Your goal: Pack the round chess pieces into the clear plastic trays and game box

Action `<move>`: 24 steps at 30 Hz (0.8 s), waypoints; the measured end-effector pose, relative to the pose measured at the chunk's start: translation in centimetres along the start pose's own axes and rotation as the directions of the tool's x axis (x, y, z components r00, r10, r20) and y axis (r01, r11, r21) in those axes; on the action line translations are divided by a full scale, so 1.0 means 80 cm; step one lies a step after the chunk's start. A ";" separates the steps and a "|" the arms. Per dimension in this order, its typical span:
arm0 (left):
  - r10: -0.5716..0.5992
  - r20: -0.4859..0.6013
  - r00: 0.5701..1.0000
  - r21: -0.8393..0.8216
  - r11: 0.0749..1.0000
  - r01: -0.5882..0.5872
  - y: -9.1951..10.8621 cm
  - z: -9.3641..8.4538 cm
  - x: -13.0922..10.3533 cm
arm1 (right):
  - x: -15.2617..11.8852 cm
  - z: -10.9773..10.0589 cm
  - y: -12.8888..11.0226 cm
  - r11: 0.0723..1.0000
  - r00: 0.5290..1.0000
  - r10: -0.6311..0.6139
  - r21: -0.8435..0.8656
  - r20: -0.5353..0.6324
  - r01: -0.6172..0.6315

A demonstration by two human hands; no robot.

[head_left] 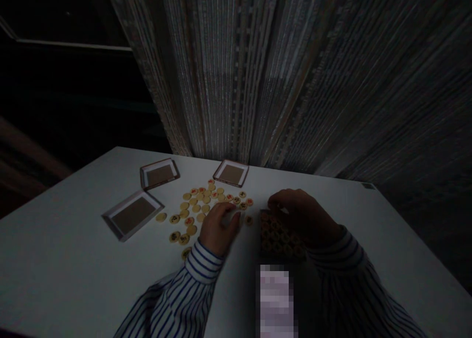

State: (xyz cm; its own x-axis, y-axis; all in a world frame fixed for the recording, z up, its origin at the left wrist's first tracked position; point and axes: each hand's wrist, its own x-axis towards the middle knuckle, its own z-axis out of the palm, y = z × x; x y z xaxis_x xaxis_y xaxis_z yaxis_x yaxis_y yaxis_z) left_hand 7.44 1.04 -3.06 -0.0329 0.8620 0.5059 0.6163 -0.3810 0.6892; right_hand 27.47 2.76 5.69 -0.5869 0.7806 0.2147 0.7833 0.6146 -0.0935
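Note:
Round wooden Chinese chess pieces (195, 208) with red or black characters lie loosely spread on the white table, some blank side up. My left hand (218, 227) hovers at the right edge of this spread, thumb and fingers apart, with nothing visible between them. A single chess piece (249, 221) lies just right of its thumb. Over a dark box (283, 256) holding rows of chess pieces (275, 234), my right hand (300, 215) is bent with its fingers curled together. Shadow hides its fingertips and anything they may hold, along with the box's right part.
Three shallow trays or lids with brown insides stand on the white table (66, 225): a left tray (133, 214), a back-left tray (160, 174) and a back-middle tray (231, 173). A string curtain (236, 82) hangs behind the table. A pixelated patch covers the front middle.

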 end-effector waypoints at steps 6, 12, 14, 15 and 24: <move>0.087 0.122 0.989 0.261 0.958 -0.117 -0.011 0.008 -0.010 | -0.003 0.007 0.003 0.998 0.997 0.019 -0.065 0.068 -0.015; 0.012 0.192 0.981 0.420 0.903 -0.093 -0.010 0.009 -0.013 | -0.005 0.015 0.005 0.996 0.996 0.012 -0.085 0.084 -0.005; -0.023 0.235 0.972 0.452 0.888 -0.088 -0.006 0.009 -0.013 | -0.003 0.017 0.005 0.996 0.995 0.015 -0.085 0.102 -0.007; -0.040 0.257 0.966 0.463 0.882 -0.087 -0.003 0.009 -0.013 | -0.002 0.018 0.005 0.996 0.993 0.017 -0.086 0.113 -0.007; -0.159 0.362 0.918 0.521 0.852 -0.057 0.003 0.014 -0.016 | -0.001 0.021 0.006 0.995 0.986 0.030 -0.102 0.164 -0.014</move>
State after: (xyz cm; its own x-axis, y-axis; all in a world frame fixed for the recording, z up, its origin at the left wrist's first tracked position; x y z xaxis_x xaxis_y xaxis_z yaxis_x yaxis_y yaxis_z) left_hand 8.51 0.23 -4.10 0.1563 0.9735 0.1671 0.9366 -0.1998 0.2877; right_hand 27.53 3.22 3.98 -0.5886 0.8069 0.0491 0.8080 0.5891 0.0037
